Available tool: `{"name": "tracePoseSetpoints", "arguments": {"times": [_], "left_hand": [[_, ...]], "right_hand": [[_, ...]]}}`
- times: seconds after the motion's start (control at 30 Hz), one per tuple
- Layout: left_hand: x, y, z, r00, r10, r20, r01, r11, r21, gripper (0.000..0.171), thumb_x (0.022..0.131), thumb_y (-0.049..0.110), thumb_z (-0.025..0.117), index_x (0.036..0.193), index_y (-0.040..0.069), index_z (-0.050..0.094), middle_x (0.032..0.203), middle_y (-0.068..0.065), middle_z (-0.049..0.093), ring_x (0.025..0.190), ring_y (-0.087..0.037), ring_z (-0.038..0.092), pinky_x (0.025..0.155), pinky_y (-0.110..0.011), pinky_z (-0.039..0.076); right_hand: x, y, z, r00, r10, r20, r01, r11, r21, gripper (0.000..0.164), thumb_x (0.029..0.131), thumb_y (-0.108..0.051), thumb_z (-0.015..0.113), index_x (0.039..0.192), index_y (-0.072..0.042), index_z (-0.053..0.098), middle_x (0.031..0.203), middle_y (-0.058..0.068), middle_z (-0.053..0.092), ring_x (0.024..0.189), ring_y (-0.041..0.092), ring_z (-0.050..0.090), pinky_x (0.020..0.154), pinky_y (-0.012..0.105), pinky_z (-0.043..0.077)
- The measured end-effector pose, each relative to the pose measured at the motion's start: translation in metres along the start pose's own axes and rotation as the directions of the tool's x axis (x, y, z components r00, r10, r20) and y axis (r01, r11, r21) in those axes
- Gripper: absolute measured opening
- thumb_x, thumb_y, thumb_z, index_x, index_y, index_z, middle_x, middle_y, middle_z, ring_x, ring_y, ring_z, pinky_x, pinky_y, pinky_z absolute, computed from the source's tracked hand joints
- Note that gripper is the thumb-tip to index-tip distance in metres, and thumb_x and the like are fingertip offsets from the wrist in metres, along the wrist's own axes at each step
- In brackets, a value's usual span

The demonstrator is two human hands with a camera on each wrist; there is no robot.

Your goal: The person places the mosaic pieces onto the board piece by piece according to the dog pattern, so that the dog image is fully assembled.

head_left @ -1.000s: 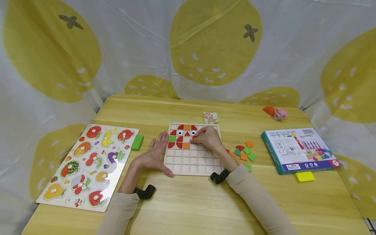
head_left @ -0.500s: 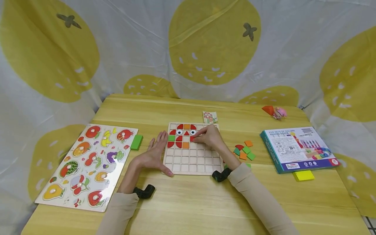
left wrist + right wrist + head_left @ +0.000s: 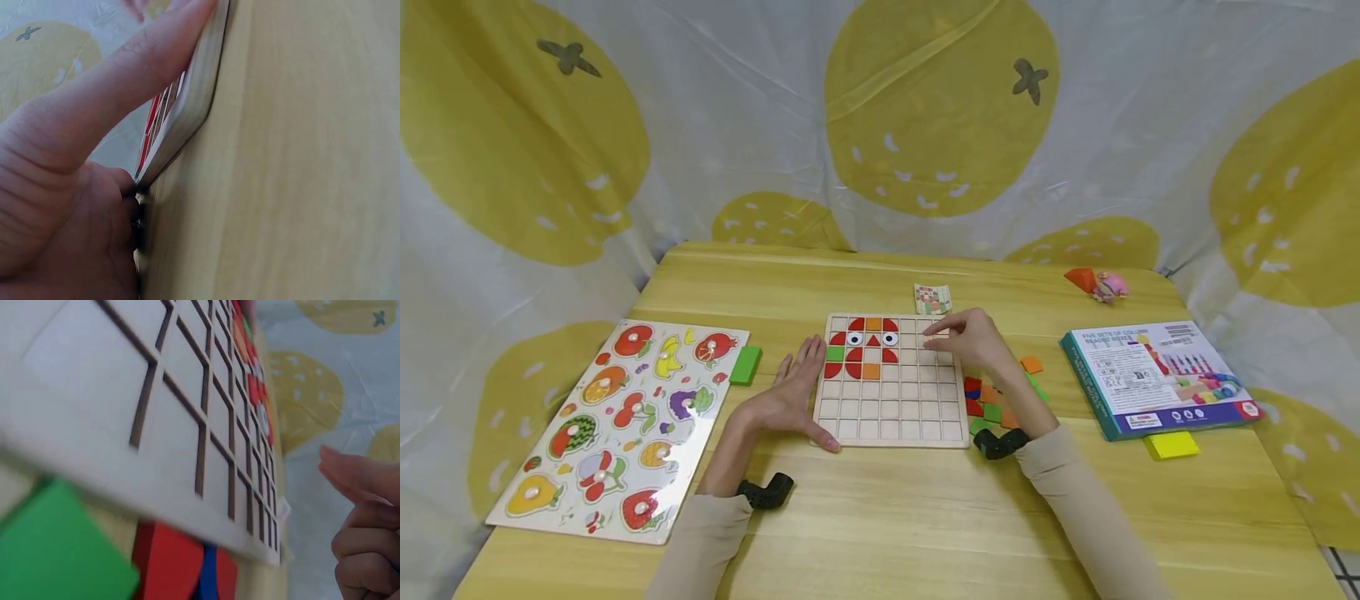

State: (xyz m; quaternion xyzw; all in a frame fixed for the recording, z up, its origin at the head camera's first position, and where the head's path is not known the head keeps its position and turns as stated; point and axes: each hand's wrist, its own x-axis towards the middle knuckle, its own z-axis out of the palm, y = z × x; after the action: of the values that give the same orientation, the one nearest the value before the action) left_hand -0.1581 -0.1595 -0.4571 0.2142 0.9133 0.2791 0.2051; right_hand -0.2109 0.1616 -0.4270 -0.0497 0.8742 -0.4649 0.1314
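Observation:
A wooden grid board point(image 3: 890, 409) lies mid-table; red, orange and green tiles and two eye tiles fill part of its upper left. My left hand point(image 3: 788, 404) rests along the board's left side, fingers extended, its thumb point(image 3: 119, 87) at the near left corner. Above the board's upper right squares, my right hand point(image 3: 973, 337) holds nothing. Its thumb and index finger are slightly apart in the head view, and the other fingers point(image 3: 365, 547) curl loosely in the right wrist view. Loose tiles point(image 3: 992, 412) lie beside the board's right edge, partly behind the right forearm.
A small picture card point(image 3: 932, 299) lies behind the board. At left are a fruit puzzle board point(image 3: 617, 425) and a green block point(image 3: 746, 366). On the right stand a boxed set point(image 3: 1157, 379), a yellow block point(image 3: 1173, 445), an orange wedge point(image 3: 1080, 279) and a pink figurine point(image 3: 1109, 287).
My right hand has moved right, away from the red tile below the right eye, which now lies uncovered in its square. The left hand has stayed at the board's side.

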Motion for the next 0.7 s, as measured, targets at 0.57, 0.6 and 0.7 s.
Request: {"name": "tracePoseSetpoints", "arguments": {"times": [0.57,0.6,0.7], "left_hand": [[-0.001,-0.001,0.001,1.0,0.025,-0.017,-0.025,1.0,-0.008,0.153,0.051,0.055,0.09,0.153,0.004,-0.013,0.161,-0.017,-0.018,0.15,-0.034,-0.018,0.119,-0.059,-0.008],[-0.001,-0.001,0.001,1.0,0.022,-0.015,-0.022,1.0,-0.009,0.154,0.051,0.055,0.09,0.153,0.004,-0.013,0.161,-0.017,-0.018,0.15,-0.033,-0.019,0.119,-0.059,-0.008],[-0.001,0.0,0.001,1.0,0.018,-0.013,-0.018,1.0,-0.007,0.154,0.051,0.055,0.09,0.153,0.004,-0.013,0.161,-0.016,-0.018,0.15,-0.032,-0.019,0.12,-0.058,-0.008]], "right_hand": [[-0.021,0.056,-0.037,0.987,0.161,0.029,-0.158,0.983,-0.093,0.018,0.077,-0.027,0.081,0.083,-0.011,0.077,0.072,-0.001,0.07,0.061,0.016,0.048,0.051,0.025,0.036],[-0.02,0.056,-0.037,0.987,0.159,0.01,-0.158,0.983,-0.092,0.018,0.078,-0.027,0.081,0.085,-0.011,0.077,0.067,-0.002,0.067,0.059,0.015,0.047,0.05,0.024,0.035],[-0.018,0.054,-0.037,0.989,0.145,0.005,-0.144,0.988,-0.054,0.021,0.077,-0.025,0.082,0.091,-0.012,0.077,0.056,-0.003,0.051,0.053,0.015,0.037,0.047,0.025,0.03]]}}
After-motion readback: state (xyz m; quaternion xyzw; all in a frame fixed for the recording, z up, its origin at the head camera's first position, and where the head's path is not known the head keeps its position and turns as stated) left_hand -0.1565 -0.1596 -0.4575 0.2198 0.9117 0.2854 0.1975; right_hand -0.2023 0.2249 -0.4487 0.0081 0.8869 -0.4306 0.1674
